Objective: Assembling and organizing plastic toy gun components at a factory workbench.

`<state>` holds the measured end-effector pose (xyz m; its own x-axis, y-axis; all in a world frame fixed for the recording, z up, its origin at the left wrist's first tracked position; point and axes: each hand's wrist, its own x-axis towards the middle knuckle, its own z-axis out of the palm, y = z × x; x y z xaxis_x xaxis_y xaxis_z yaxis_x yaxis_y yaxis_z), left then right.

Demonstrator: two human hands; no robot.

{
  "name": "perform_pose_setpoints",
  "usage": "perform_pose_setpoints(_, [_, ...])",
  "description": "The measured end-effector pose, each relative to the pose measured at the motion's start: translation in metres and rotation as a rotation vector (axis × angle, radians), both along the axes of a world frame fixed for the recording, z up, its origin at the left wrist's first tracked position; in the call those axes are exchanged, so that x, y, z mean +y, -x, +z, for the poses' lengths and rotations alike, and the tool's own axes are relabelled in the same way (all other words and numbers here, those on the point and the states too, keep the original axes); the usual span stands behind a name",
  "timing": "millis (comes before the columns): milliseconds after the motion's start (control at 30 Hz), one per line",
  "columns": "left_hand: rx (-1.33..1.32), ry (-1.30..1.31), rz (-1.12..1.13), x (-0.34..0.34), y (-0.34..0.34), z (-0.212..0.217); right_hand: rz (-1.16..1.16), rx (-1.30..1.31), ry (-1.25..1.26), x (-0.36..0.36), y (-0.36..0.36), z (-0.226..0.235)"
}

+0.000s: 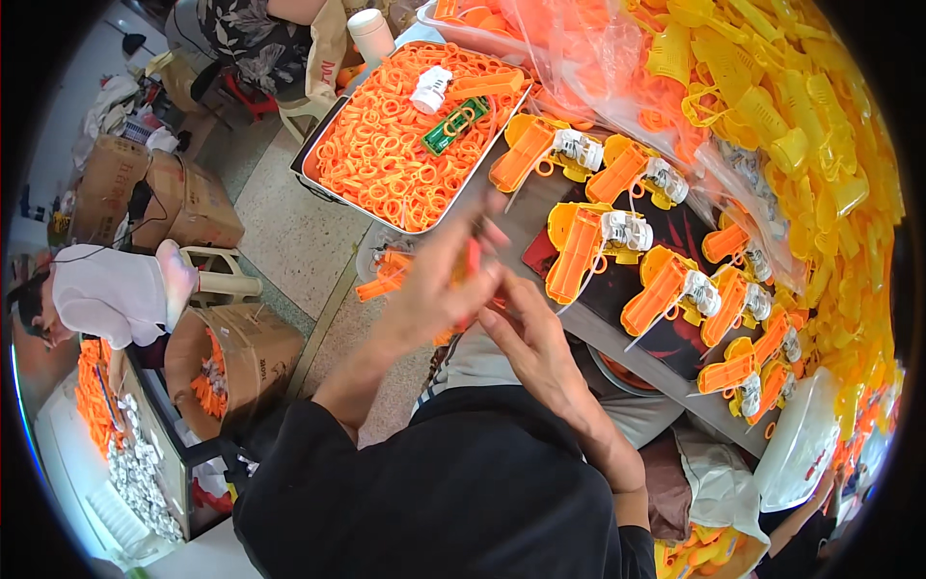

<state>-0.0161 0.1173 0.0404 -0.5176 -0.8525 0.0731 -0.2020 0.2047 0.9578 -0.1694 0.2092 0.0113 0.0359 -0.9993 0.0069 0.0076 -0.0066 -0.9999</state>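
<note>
crowded worktable (540, 217) — both hands (482, 289) raised together, fingers pinched round a small orange part (472, 259)

I read this as a toy assembly workshop: tray of orange rings (386, 154) at 12 o'clock, half-built orange-yellow toy guns (666, 289) at 3, cardboard parts boxes (231, 357) at 9.

Two white bottles (431, 89), one metal tray (318, 145), two cardboard boxes (198, 207)
</note>
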Motion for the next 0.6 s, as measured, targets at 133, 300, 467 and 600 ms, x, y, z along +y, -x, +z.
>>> perform_pose_setpoints(133, [-0.484,0.658,0.505,-0.078,-0.054,0.010,-0.012,0.073,-0.050,0.001,0.030,0.008])
perform_pose_setpoints(300, [-0.943,0.690,0.699,-0.157,-0.074,-0.004,-0.020,0.048,-0.140,-0.004,0.034,0.017])
perform_pose_setpoints(467, [-0.910,0.923,0.690,-0.177,-0.049,-0.042,0.027,0.083,-0.151,0.004,0.036,0.009])
perform_pose_setpoints(600, [-0.814,0.962,0.501,-0.154,-0.021,-0.046,-0.139,0.196,-0.083,0.016,0.046,-0.008])
